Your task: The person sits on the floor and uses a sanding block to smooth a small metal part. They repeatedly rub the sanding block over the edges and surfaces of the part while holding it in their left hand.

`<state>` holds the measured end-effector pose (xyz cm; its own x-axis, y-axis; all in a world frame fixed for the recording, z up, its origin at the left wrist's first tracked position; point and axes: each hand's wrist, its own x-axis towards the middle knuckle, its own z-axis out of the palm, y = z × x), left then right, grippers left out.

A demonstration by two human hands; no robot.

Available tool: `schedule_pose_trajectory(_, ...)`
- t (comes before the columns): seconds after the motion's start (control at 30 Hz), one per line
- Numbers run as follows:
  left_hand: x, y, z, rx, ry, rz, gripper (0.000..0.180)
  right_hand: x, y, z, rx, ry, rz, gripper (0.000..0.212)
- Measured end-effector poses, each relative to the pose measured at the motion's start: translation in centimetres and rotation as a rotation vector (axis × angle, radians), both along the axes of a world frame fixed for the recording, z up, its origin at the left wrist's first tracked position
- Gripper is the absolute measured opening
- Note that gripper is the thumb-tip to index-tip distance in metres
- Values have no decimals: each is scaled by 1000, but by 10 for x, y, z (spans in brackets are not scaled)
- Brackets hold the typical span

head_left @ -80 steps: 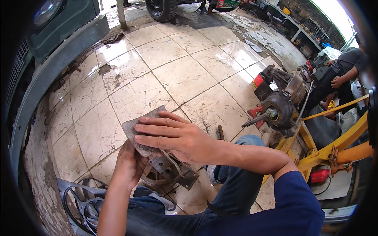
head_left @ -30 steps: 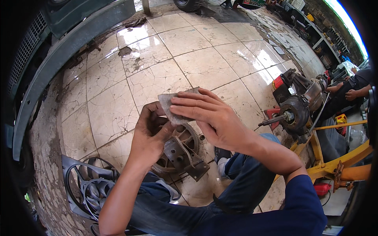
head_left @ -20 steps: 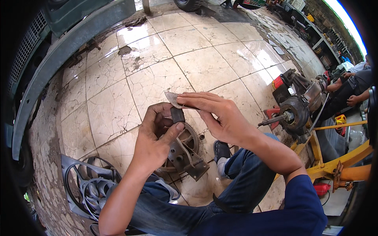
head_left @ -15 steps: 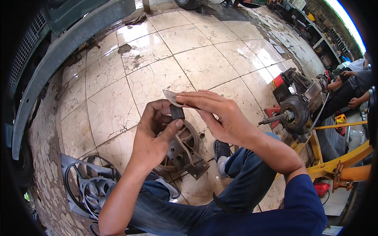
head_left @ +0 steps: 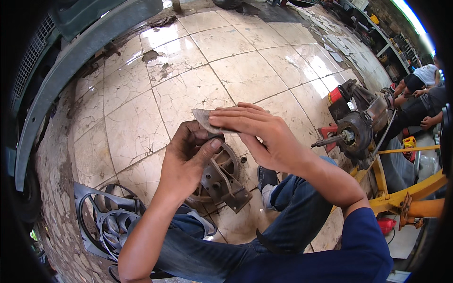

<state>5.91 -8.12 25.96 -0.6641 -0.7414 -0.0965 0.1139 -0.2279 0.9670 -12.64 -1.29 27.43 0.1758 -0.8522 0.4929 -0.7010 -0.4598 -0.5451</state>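
My left hand [head_left: 184, 162], its fingers blackened, grips a small dark block-like part [head_left: 216, 136] between thumb and fingers. Most of that part is now covered by my hands. Over it lies a curved grey piece of sandpaper [head_left: 202, 119], with my right hand [head_left: 261, 133] pressing it down under long, nearly straight fingers. The thumb of the right hand is tucked below. Beneath both hands, on the floor, rests a toothed gear wheel [head_left: 233, 161] with a metal bracket plate [head_left: 225, 183] on top of it.
A fan in a grey shroud [head_left: 111, 226] lies at lower left. To the right stand an axle assembly [head_left: 355, 134] and a yellow steel frame [head_left: 391, 200]. Other people [head_left: 427, 101] sit at far right. A vehicle bumper [head_left: 61, 70] curves along the left over cracked tiles [head_left: 193, 89].
The dark part has tilted, so less of it shows. My right hand has turned slightly, laying the sandpaper flatter over the part, and more of the sandpaper's face shows.
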Motion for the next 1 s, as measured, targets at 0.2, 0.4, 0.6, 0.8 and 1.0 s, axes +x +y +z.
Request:
schedule_pose_trajectory(0.2, 0, -1, 2, 5, -27, 2, 23, 2, -1, 2, -1, -73, 38, 43)
schedule_pose_trajectory(0.4, 0, 0, 0, 10, -42, 8, 22, 3, 0, 1, -21, -56, 52, 44)
schedule_pose_trajectory(0.6, 1, -2, -3, -39, -86, 16, 32, 3, -1, -1, -80, -29, 59, 43)
schedule_pose_trajectory(0.8, 1, -3, -4, -50, -157, 20, 33, 0, -4, -4, -89, -18, 49, 41)
schedule_pose_trajectory(1.0, 3, -2, -3, -62, -74, 44, 32, 5, 4, -1, -93, 45, 55, 45)
